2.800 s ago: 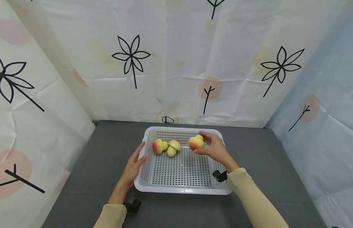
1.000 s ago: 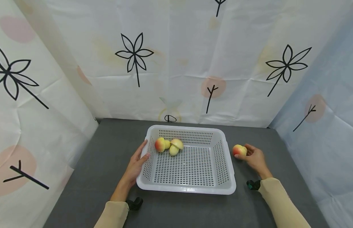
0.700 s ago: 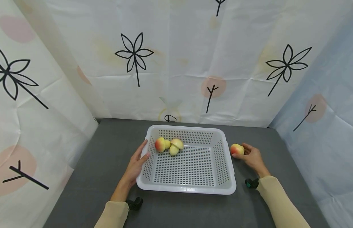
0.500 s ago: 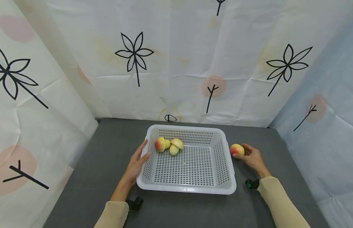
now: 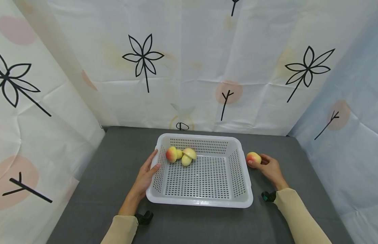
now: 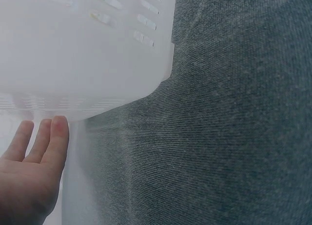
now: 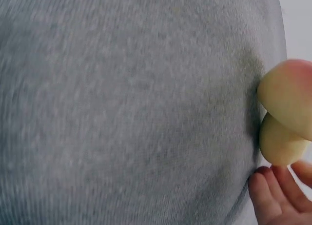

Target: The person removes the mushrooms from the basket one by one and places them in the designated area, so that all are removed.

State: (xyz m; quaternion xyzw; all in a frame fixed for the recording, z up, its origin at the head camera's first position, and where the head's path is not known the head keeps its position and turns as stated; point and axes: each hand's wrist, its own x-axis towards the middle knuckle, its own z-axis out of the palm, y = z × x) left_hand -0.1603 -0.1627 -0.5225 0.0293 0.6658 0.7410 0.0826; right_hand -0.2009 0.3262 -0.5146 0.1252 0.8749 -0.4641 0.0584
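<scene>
In the head view, my right hand (image 5: 270,169) holds a toy mushroom (image 5: 253,157) with a red-and-yellow cap, just right of the white basket (image 5: 198,203). The right wrist view shows the fingertips at the pale stem of this mushroom (image 7: 287,98), low over the cloth; whether it touches the cloth is hard to tell. My left hand (image 5: 143,178) grips the basket's left side, thumb on the rim, fingers against the outer wall. Inside the basket, near its back left, lie a red-and-yellow mushroom (image 5: 172,154) and a pale yellow mushroom (image 5: 189,156), side by side.
Dark grey cloth (image 5: 189,225) covers the table. Patterned white sheets (image 5: 189,67) hang behind it and along both sides. A dark band (image 5: 144,218) sits on the left wrist and another dark band (image 5: 269,196) on the right.
My right hand has carried the mushroom from above the basket out to its right, then shifted slightly left, closer to the basket's side. My left hand keeps its hold on the basket.
</scene>
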